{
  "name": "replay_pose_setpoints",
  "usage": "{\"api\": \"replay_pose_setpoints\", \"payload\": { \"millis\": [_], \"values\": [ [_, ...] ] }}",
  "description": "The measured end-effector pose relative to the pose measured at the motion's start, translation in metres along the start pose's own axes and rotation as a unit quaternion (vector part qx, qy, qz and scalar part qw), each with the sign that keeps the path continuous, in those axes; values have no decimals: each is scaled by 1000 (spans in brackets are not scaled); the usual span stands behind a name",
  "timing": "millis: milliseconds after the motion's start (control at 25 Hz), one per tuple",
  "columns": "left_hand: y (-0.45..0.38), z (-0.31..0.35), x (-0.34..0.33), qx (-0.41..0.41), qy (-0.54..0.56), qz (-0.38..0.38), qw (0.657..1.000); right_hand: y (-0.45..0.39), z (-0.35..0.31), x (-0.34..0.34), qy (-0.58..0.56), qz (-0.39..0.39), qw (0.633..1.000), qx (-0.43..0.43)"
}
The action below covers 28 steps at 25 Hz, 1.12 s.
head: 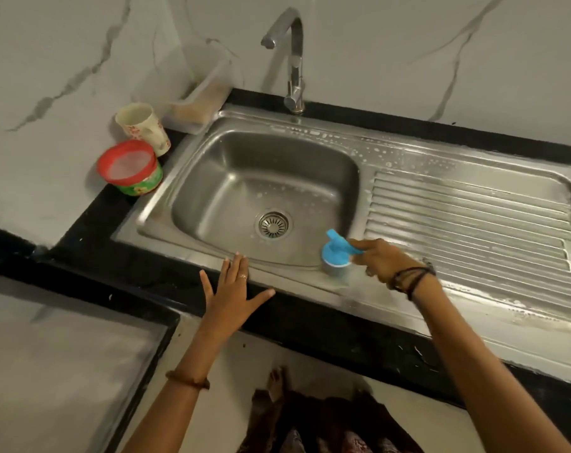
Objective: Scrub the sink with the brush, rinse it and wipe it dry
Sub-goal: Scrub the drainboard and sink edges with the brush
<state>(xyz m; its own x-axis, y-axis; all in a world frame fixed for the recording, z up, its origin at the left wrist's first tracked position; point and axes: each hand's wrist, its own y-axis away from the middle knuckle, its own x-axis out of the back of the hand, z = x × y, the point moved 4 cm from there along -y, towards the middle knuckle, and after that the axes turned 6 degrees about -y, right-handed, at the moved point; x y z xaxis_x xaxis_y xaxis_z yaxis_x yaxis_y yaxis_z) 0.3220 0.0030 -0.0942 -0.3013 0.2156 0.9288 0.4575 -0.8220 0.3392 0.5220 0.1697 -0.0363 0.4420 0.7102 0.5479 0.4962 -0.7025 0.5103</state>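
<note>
A: Right hand (pixel 380 261) grips the blue handle of the brush (pixel 336 256), fingers wrapped round it. Brush head sits on the near rim of the sink (pixel 212 142), at the front right corner of the basin, where rim meets drainboard (pixel 467 217).

B: Why there?

A: Likely the scrubbing stage. Suds dot the far rim and the drainboard; the near rim looks less covered. Brush head is blurred, so bristle contact can't be confirmed.

B: Left hand (pixel 233 289)?

A: Flat on the front edge, fingers straight and spread, tips touching the steel rim, palm over the black counter (pixel 81 243). Reads as a brace while the other arm works.

B: Room to move?

A: Near rim is open between the two hands. Basin holds nothing but the drain strainer (pixel 273 224). Clutter sits well apart at the far left: a red-rimmed tub (pixel 130 168), a paper cup (pixel 143 127), a clear container (pixel 195 96). Faucet (pixel 292 57) stands at the back, no water visibly running.

B: Risk?

A: The rim's drop into the basin: the brush could slip off.
</note>
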Motion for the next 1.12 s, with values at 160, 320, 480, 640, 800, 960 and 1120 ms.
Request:
{"api": "replay_pose_setpoints", "payload": {
  "millis": [160,320,480,640,800,960,1120],
  "values": [
    [2,-2,-7,-19,-21,-5,1000,-11,-36,-48,-21,-16,1000,14],
    [1,-7,-5,-44,-38,5,998,-2,-60,-71,-72,-30,997,28],
    [4,-10,-3,-63,-4,-13,998,41,-11,-11,-105,38,992,-57],
    [3,-9,-1,-57,-13,-22,998,26,-26,-56,-25,58,998,27],
    [6,-13,2,-49,-11,-11,999,34,-10,-70,-66,90,993,44],
    [11,-30,6,-23,-7,-1,1000,96,40,-4,-11,119,992,-48],
    [16,-46,5,12,0,-21,1000,116,26,-3,-69,72,994,-56]
  ]
}}
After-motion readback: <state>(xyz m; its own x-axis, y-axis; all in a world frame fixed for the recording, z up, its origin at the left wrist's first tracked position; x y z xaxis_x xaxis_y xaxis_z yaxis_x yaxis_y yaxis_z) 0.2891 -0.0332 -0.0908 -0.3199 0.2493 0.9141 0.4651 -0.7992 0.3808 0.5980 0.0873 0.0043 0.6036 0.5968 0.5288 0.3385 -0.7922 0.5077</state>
